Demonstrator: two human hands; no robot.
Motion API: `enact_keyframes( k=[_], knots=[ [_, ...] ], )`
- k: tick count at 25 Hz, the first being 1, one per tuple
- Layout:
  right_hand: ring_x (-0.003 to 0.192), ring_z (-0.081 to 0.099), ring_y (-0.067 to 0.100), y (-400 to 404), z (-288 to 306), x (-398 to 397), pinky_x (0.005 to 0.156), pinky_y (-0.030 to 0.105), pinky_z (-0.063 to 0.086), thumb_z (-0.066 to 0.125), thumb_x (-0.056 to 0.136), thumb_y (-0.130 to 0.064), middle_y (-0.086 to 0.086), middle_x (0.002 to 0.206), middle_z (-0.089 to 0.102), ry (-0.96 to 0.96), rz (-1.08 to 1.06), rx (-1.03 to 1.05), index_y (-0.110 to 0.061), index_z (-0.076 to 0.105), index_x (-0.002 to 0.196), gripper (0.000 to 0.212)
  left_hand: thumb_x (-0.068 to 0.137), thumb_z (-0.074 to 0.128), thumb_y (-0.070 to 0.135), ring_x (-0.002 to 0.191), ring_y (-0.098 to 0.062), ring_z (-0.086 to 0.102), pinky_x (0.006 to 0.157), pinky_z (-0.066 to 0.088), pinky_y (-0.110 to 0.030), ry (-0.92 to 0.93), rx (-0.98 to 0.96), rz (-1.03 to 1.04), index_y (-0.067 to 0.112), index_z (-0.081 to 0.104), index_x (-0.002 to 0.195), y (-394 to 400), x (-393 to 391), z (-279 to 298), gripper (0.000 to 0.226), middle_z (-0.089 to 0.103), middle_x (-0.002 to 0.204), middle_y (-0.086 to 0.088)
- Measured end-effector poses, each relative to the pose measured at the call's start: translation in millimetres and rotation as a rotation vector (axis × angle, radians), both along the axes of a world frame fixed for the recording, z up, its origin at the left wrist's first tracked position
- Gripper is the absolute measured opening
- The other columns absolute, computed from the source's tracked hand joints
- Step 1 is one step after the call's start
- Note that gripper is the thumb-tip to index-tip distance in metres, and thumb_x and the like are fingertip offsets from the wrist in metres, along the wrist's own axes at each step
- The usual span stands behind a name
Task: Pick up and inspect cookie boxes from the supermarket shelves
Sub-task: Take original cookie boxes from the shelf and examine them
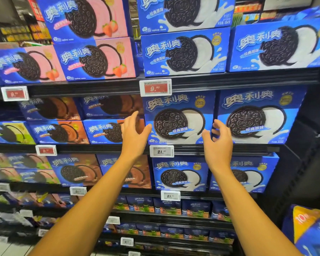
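Head view: both hands, left [132,133] and right [217,143], spread empty beside blue cookie box [177,117].

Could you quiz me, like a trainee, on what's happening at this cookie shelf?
1. True or false: the left hand already grips a box.
2. Which box do both hands flank? A) pink strawberry box B) large blue original box C) chocolate box
3. What price shows on the white tag under that box?

Key: 1 false, both the left and the right hand are open, holding nothing. 2 B. 3 About 21.
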State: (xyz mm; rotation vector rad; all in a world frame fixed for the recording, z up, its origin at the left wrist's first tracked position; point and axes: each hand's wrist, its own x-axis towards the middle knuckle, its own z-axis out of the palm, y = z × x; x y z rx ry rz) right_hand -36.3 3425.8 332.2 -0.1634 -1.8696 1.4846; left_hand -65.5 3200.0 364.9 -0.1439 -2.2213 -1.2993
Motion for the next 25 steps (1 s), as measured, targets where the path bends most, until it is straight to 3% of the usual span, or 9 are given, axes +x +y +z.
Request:
enact_keyframes(
  k=[3,6,8,12,15,18,20,23,25],
  knots=[
    [0.090,0.059,-0.007,8.9,-23.4,10.4,0.077,0.009,0.046,0.058,0.097,-0.014,-0.007,0.111,0.059,0.015,-0.018,-0.198,-0.018,0.056,0.125,0.028,0.095,0.057,0.010,0.117,-0.015,0.049,0.102,0.037,-0.024,0.008,0.254,0.028,0.012,0.053,0.132,-14.2,24.4,-31.3,0.037,0.054,0.127,-0.003],
    [0.088,0.057,0.006,19.9,-62.5,23.4,0.085,0.031,0.050,0.053,0.100,-0.010,-0.003,0.101,0.057,-0.070,-0.109,-0.349,-0.017,0.053,0.113,0.015,0.096,0.051,0.000,0.087,0.005,0.060,0.072,0.042,-0.001,-0.164,0.373,0.042,0.008,0.057,0.123,-13.5,42.3,-77.3,0.029,0.061,0.120,-0.008],
    [0.098,0.056,0.019,20.0,-87.6,29.6,0.087,0.037,0.047,0.051,0.100,-0.005,0.004,0.109,0.058,-0.219,-0.106,-0.333,-0.012,0.054,0.113,0.016,0.096,0.048,-0.005,0.068,0.007,0.058,0.059,0.044,-0.004,-0.330,0.393,0.004,0.002,0.055,0.125,-5.5,40.7,-99.9,0.030,0.060,0.115,-0.010],
    [0.109,0.053,0.019,11.4,-110.6,34.1,0.086,0.031,0.041,0.047,0.099,-0.001,0.011,0.133,0.057,-0.406,-0.017,-0.213,-0.006,0.056,0.130,0.033,0.093,0.051,-0.004,0.099,-0.020,0.058,0.083,0.050,-0.031,-0.506,0.321,-0.107,0.010,0.048,0.132,14.1,28.5,-116.6,0.042,0.056,0.130,-0.011],
    [0.122,0.053,0.021,6.8,-110.8,27.7,0.086,0.029,0.040,0.049,0.100,-0.002,0.010,0.139,0.055,-0.416,0.017,-0.218,-0.008,0.052,0.138,0.039,0.091,0.054,-0.002,0.129,-0.027,0.046,0.108,0.039,-0.046,-0.538,0.264,-0.111,0.009,0.040,0.141,25.7,20.8,-120.7,0.053,0.048,0.142,-0.010],
    [0.102,0.058,0.001,4.6,-110.2,20.9,0.068,0.011,0.044,0.050,0.099,-0.001,0.007,0.141,0.053,-0.430,0.021,-0.232,-0.011,0.049,0.141,0.043,0.090,0.056,-0.001,0.127,-0.026,0.048,0.110,0.038,-0.045,-0.564,0.290,-0.102,0.010,0.040,0.140,30.5,14.6,-120.8,0.054,0.051,0.140,-0.010],
    [0.090,0.057,-0.007,3.2,-109.0,16.6,0.061,0.008,0.045,0.050,0.100,-0.002,0.005,0.143,0.052,-0.434,0.036,-0.240,-0.013,0.046,0.144,0.046,0.089,0.056,-0.003,0.115,-0.019,0.054,0.100,0.042,-0.036,-0.564,0.330,-0.106,0.016,0.047,0.129,30.2,13.3,-119.6,0.045,0.057,0.130,-0.005],
    [0.122,0.051,0.015,-1.6,-104.8,15.9,0.093,0.033,0.049,0.053,0.101,-0.011,0.005,0.149,0.046,-0.438,0.057,-0.220,-0.016,0.039,0.150,0.051,0.088,0.058,-0.004,0.108,-0.018,0.053,0.089,0.042,-0.031,-0.548,0.332,-0.111,0.024,0.049,0.115,28.1,12.2,-120.8,0.039,0.054,0.124,-0.005],
    [0.130,0.046,0.021,-3.8,-103.7,17.4,0.102,0.046,0.045,0.054,0.101,-0.022,0.005,0.149,0.041,-0.457,0.053,-0.186,-0.018,0.037,0.152,0.054,0.090,0.058,-0.001,0.112,-0.024,0.053,0.094,0.047,-0.038,-0.565,0.312,-0.112,0.015,0.052,0.123,25.9,13.3,-123.4,0.038,0.044,0.131,-0.012]
  ],
)
